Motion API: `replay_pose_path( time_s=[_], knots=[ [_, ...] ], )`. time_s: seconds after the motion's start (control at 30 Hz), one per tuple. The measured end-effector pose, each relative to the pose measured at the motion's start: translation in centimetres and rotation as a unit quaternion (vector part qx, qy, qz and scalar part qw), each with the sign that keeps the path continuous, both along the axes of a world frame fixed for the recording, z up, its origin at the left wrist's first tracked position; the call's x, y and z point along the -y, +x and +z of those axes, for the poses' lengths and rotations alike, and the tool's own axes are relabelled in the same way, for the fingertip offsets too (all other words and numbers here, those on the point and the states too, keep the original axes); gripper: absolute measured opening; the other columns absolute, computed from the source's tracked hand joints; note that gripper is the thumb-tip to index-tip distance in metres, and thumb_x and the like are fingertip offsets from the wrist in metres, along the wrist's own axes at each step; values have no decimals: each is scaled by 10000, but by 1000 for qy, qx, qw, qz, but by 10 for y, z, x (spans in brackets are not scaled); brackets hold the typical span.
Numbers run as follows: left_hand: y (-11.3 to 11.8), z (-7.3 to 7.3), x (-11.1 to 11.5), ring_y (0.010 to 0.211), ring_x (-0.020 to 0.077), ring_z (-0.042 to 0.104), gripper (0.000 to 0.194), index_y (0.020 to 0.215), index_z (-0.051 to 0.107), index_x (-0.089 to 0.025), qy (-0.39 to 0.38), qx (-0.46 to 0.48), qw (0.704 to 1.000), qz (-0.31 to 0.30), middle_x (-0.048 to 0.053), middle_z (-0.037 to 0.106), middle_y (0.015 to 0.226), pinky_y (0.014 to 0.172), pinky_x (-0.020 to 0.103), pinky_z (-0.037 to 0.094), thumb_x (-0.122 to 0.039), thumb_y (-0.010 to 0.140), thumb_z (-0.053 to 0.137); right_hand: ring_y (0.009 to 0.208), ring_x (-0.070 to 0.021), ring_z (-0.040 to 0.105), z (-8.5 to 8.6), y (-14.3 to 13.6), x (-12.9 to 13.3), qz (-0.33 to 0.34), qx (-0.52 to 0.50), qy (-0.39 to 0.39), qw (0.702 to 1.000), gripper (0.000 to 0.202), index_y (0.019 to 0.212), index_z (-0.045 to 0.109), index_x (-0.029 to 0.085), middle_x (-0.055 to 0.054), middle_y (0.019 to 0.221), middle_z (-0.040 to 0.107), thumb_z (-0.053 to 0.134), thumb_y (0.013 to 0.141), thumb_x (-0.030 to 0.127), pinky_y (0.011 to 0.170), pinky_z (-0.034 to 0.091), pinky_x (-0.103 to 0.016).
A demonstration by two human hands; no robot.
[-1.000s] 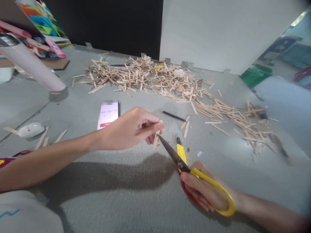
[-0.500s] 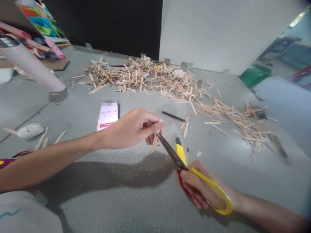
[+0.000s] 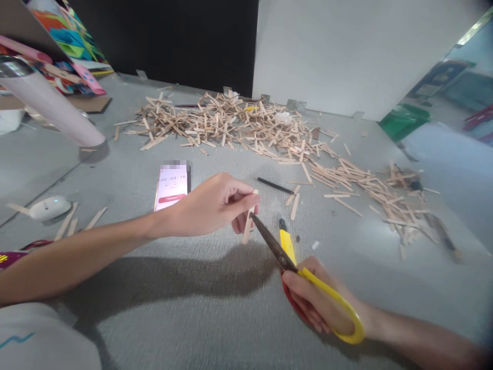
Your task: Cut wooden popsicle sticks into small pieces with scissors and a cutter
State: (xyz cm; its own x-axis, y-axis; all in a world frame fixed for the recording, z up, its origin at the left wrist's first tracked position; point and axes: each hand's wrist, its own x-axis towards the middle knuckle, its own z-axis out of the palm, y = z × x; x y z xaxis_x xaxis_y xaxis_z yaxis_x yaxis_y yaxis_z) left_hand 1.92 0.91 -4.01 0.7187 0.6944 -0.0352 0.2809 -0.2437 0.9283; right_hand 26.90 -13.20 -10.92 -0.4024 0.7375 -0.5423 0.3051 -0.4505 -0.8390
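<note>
A small wooden craft stick point(image 3: 247, 229) is pinched between the thumb and fingers of my left hand point(image 3: 221, 205), its lower end pointing down toward the table. My right hand point(image 3: 314, 295) grips a pair of scissors point(image 3: 283, 259) with one yellow and one red handle loop. The dark blades look closed or nearly so, and their tips touch or almost touch the stick just below my left fingers. Behind the blades lies a yellow cutter knife point(image 3: 286, 241), partly covered by the scissors and my right hand.
Many craft sticks point(image 3: 215, 123) are heaped along the back and right of the grey table. A phone point(image 3: 172, 185) showing a timer lies behind my left wrist. At left are a white mouse point(image 3: 50, 208) and a pale tumbler point(image 3: 54, 105). A black rod point(image 3: 275, 185) lies behind my hands.
My right hand and the scissors have shifted very slightly to the left. The lower end of the stick shows more plainly. My left hand stays almost in place.
</note>
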Motion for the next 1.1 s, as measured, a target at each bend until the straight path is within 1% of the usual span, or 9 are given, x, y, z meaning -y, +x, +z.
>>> replay_pose_path(
  time_s=[0.17, 0.3, 0.47, 0.6, 0.67, 0.73, 0.83, 0.97, 1.1],
  knots=[
    [0, -4, -1, 571, 137, 752, 313, 800, 697, -196, 32, -6, 999, 6, 2, 793, 643, 567, 186, 547, -287, 1082, 596, 266, -47, 340, 1, -1, -1, -7, -27, -20, 999, 825, 447, 445, 225, 47, 334, 405, 607, 929, 875, 284, 257, -167],
    [-2, -4, -3, 578, 126, 743, 336, 810, 717, -189, 90, -15, 996, 5, 2, 781, 650, 568, 177, 532, -308, 1096, 587, 235, -62, 328, -3, 1, -1, -2, -96, -53, 994, 798, 464, 432, 245, 60, 307, 372, 553, 972, 849, 244, 229, -169],
    [-2, -3, -5, 619, 133, 774, 313, 861, 734, -187, 28, 11, 1000, 2, 12, 814, 701, 598, 176, 582, -325, 1107, 599, 197, -74, 297, -18, 6, -1, -7, -240, -121, 963, 754, 524, 465, 253, 80, 279, 346, 515, 977, 853, 223, 244, -172],
    [0, -5, -6, 638, 161, 790, 336, 906, 755, -182, -20, 26, 999, 14, 31, 830, 745, 617, 219, 638, -369, 1125, 582, 184, -72, 259, -32, 6, -1, -30, -321, -91, 942, 753, 567, 495, 240, 87, 292, 363, 451, 1028, 833, 247, 315, -186],
    [-1, -4, -6, 618, 153, 773, 349, 962, 783, -184, -13, 24, 999, 39, 33, 828, 749, 585, 212, 622, -384, 1139, 559, 212, -76, 305, -34, 7, -1, -40, -321, -59, 944, 756, 593, 519, 229, 79, 322, 399, 437, 1032, 838, 295, 380, -196],
    [-3, -3, -5, 602, 138, 749, 365, 991, 807, -185, 1, 23, 998, 64, 36, 823, 750, 566, 197, 598, -391, 1147, 549, 271, -90, 406, -33, 7, -3, -44, -298, -25, 953, 755, 626, 556, 214, 56, 368, 462, 443, 1025, 845, 370, 447, -205],
    [-5, 0, -3, 604, 134, 730, 369, 976, 826, -183, 14, 29, 995, 99, 37, 802, 745, 556, 198, 578, -396, 1137, 571, 332, -114, 500, -28, 7, -6, -32, -261, -5, 965, 752, 670, 607, 194, 31, 409, 519, 460, 1014, 847, 437, 487, -225],
    [-5, 6, 3, 559, 130, 678, 347, 953, 812, -185, 9, 40, 994, 106, 16, 733, 666, 505, 204, 525, -393, 1122, 593, 322, -115, 487, -24, 9, -7, -11, -237, 1, 971, 770, 689, 634, 183, 15, 438, 557, 430, 1025, 846, 377, 400, -214],
    [-3, 11, 6, 492, 112, 622, 410, 805, 730, -181, 7, 44, 994, 97, -5, 669, 576, 503, 211, 507, -354, 1135, 559, 333, -106, 482, -23, 9, -5, 9, -237, 26, 971, 745, 734, 652, 171, 5, 476, 589, 435, 1053, 809, 370, 370, -204]
  ],
)
